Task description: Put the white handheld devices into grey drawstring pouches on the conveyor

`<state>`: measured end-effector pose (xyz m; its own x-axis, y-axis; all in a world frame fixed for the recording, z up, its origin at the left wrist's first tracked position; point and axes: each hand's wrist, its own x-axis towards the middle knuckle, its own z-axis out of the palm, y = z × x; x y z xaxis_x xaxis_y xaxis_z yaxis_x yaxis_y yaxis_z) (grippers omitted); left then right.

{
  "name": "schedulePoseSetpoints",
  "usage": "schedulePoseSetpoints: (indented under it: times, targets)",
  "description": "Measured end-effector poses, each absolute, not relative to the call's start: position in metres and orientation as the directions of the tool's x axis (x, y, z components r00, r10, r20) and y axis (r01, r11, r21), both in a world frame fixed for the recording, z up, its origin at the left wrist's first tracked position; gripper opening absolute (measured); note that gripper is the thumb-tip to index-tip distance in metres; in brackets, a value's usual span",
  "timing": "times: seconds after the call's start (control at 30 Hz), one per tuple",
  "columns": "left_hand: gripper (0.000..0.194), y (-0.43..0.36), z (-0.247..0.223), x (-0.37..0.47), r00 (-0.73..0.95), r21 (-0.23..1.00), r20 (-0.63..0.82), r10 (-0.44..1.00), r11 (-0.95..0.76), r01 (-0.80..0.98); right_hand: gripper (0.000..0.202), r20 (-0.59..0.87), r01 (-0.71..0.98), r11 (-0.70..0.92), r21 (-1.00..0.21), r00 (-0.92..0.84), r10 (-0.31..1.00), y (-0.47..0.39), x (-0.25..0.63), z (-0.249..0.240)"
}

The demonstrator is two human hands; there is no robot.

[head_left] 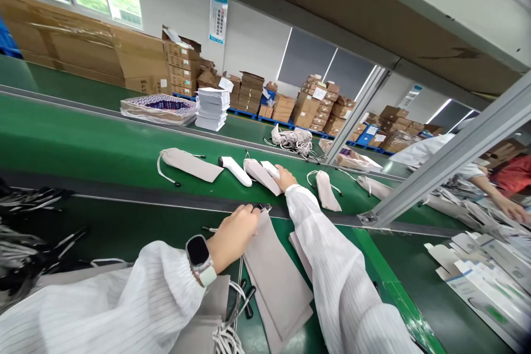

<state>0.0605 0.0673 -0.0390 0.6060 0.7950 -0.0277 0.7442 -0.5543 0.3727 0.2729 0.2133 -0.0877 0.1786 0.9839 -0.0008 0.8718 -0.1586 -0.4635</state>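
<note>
My left hand, with a watch on its wrist, is closed at the top of a light grey drawstring pouch. The fingertips are partly hidden there. Farther out on the green belt, my right hand has its fingers around the end of a white handheld device. Just left of that device lies another grey pouch. A second white device with a dark end rests beside it. More grey pouches, one at the left and one at the right, lie flat on the belt.
Stacked white booklets and a lined tray stand on the far ledge. A metal post slants across the right side. Flattened printed boxes lie at the right, near a co-worker's hand. Corded bundles sit at the left.
</note>
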Motion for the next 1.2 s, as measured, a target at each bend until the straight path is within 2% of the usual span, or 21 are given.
schedulePoseSetpoints:
  times: [0.13, 0.2, 0.27, 0.4, 0.47, 0.53, 0.7, 0.8, 0.9, 1.0, 1.1, 1.13, 1.2]
  targets:
    - [0.007, 0.086, -0.030, 0.045, 0.707, 0.529, -0.162, 0.688, -0.545, 0.651, 0.033, -0.066, 0.737, -0.275, -0.618, 0.300, 0.952, 0.214, 0.282, -0.091]
    - [0.014, 0.093, -0.021, 0.038, 0.726, 0.588, -0.142, 0.673, -0.533, 0.609, 0.028, -0.115, 0.606, -0.301, -0.737, 0.327, 0.938, 0.214, 0.292, -0.081]
    - [0.018, 0.098, -0.014, 0.033, 0.722, 0.632, -0.098, 0.685, -0.518, 0.577, 0.028, -0.135, 0.453, -0.254, -0.855, 0.279, 0.951, 0.212, 0.298, -0.063]
    - [0.026, 0.099, -0.005, 0.031, 0.660, 0.672, -0.033, 0.751, -0.472, 0.571, 0.043, -0.019, 0.109, -0.030, -0.994, 0.096, 0.995, 0.197, 0.279, -0.015]
    - [0.033, 0.097, -0.002, 0.031, 0.635, 0.691, -0.029, 0.772, -0.443, 0.571, 0.061, 0.080, -0.123, 0.078, -0.989, -0.011, 0.997, 0.185, 0.261, 0.006]
    - [0.034, 0.096, 0.003, 0.030, 0.646, 0.720, -0.039, 0.763, -0.426, 0.547, 0.070, 0.157, -0.268, 0.122, -0.956, -0.110, 0.981, 0.171, 0.242, 0.019]
    - [0.028, 0.096, 0.009, 0.030, 0.682, 0.757, 0.046, 0.730, -0.471, 0.453, 0.074, 0.193, -0.255, 0.119, -0.959, -0.289, 0.938, 0.154, 0.217, 0.022]
    - [0.027, 0.096, 0.010, 0.030, 0.626, 0.766, 0.114, 0.771, -0.470, 0.439, 0.064, 0.146, -0.236, 0.059, -0.970, -0.371, 0.917, 0.154, 0.213, 0.016]
    - [0.025, 0.098, 0.009, 0.031, 0.456, 0.750, 0.262, 0.851, -0.477, 0.459, 0.041, 0.015, -0.162, -0.071, -0.984, -0.479, 0.878, 0.152, 0.205, 0.012]
    - [0.022, 0.101, 0.009, 0.030, 0.258, 0.700, 0.445, 0.857, -0.513, 0.497, 0.047, -0.134, 0.030, -0.140, -0.990, -0.538, 0.832, 0.144, 0.191, 0.006]
    - [0.022, 0.105, 0.011, 0.025, 0.164, 0.684, 0.486, 0.858, -0.490, 0.541, 0.057, -0.172, 0.288, -0.039, -0.957, -0.453, 0.874, 0.137, 0.177, 0.000]
    - [0.022, 0.106, 0.011, 0.023, 0.159, 0.680, 0.484, 0.860, -0.484, 0.550, 0.058, -0.123, 0.344, 0.026, -0.939, -0.406, 0.906, 0.136, 0.175, -0.001]
    - [0.023, 0.108, 0.012, 0.019, 0.182, 0.672, 0.466, 0.866, -0.480, 0.563, 0.057, 0.076, 0.377, 0.186, -0.907, -0.288, 0.954, 0.134, 0.173, 0.001]
